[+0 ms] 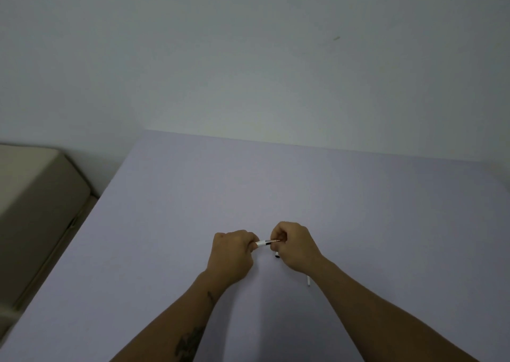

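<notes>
My left hand [231, 254] grips a small white pen-like barrel [262, 243] with a metallic band; most of it is hidden in my fist. My right hand [294, 244] pinches the thin reddish-brown tip end [276, 240] of the same piece. Both hands hover just above the pale lilac table [193, 196]. A small white part with a black end [276, 256] peeks out under my right hand; I cannot tell whether the hand holds it. A thin white stick [308, 281] lies on the table beside my right wrist.
A beige cushioned seat or sofa [36, 210] stands to the left of the table. A plain pale wall [248, 58] rises behind the table's far edge.
</notes>
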`<state>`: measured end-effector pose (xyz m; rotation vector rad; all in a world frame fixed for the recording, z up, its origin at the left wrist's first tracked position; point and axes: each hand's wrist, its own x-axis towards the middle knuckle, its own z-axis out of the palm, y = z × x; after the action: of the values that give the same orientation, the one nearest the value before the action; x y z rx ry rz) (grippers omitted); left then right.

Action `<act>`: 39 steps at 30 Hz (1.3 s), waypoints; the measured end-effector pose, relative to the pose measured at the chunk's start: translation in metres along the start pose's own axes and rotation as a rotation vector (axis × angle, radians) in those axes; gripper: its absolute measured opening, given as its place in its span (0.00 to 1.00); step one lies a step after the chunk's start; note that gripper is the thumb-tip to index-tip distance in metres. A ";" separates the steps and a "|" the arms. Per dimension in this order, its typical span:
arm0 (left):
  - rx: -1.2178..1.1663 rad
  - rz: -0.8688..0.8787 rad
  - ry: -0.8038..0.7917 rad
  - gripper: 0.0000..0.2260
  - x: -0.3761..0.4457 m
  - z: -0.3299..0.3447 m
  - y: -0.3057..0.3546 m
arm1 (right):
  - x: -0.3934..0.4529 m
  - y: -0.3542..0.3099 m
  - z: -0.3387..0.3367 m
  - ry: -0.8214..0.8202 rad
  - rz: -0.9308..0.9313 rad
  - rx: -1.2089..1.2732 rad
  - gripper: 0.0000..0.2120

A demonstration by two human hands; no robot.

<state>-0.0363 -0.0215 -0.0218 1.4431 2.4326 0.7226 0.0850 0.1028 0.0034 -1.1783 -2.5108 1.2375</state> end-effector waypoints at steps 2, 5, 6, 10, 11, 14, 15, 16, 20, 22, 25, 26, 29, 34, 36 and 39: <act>-0.002 0.007 0.013 0.10 0.000 -0.001 0.000 | 0.000 0.000 0.000 -0.034 0.015 0.034 0.08; 0.007 0.014 0.018 0.10 0.000 -0.002 0.000 | 0.003 0.000 0.000 -0.112 0.085 -0.015 0.11; 0.007 0.014 0.019 0.10 0.000 -0.002 0.000 | 0.004 -0.001 -0.001 -0.118 0.101 -0.035 0.14; 0.016 0.010 0.017 0.10 0.001 -0.003 0.001 | 0.005 -0.003 -0.001 -0.085 0.071 -0.051 0.15; 0.013 0.007 0.017 0.10 0.001 -0.003 0.001 | 0.006 -0.003 0.000 -0.078 0.057 -0.047 0.11; 0.000 -0.009 0.007 0.09 0.001 -0.003 0.001 | 0.005 -0.004 0.000 -0.052 0.027 -0.019 0.05; -0.026 -0.028 0.000 0.08 0.002 -0.004 0.002 | 0.004 -0.004 0.001 -0.053 0.020 -0.007 0.07; -0.066 -0.057 -0.010 0.08 0.002 -0.004 0.003 | 0.004 -0.005 0.000 -0.064 0.026 0.020 0.08; -0.338 -0.228 -0.094 0.07 0.005 -0.006 0.009 | 0.004 -0.009 -0.004 -0.071 0.137 0.253 0.09; -0.464 -0.287 -0.115 0.08 0.006 -0.006 0.011 | 0.006 -0.011 -0.007 -0.050 0.193 0.381 0.10; -0.584 -0.330 -0.159 0.07 0.006 -0.006 0.012 | 0.007 -0.011 -0.009 -0.019 0.265 0.495 0.13; -0.618 -0.343 -0.175 0.06 0.006 -0.006 0.012 | 0.007 -0.011 -0.008 -0.016 0.288 0.524 0.11; -0.670 -0.389 -0.200 0.04 0.006 -0.002 0.012 | 0.006 -0.013 -0.008 -0.045 0.337 0.571 0.07; -0.733 -0.407 -0.218 0.04 0.008 0.001 0.008 | 0.005 -0.013 -0.007 -0.095 0.385 0.692 0.07; -0.758 -0.405 -0.221 0.04 0.008 -0.001 0.009 | 0.005 -0.013 -0.005 -0.084 0.397 0.684 0.07; -0.760 -0.400 -0.222 0.04 0.009 -0.001 0.010 | 0.006 -0.015 -0.004 -0.056 0.398 0.639 0.07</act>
<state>-0.0341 -0.0099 -0.0155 0.6754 1.8585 1.1360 0.0737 0.1038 0.0150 -1.4856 -1.7076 1.9781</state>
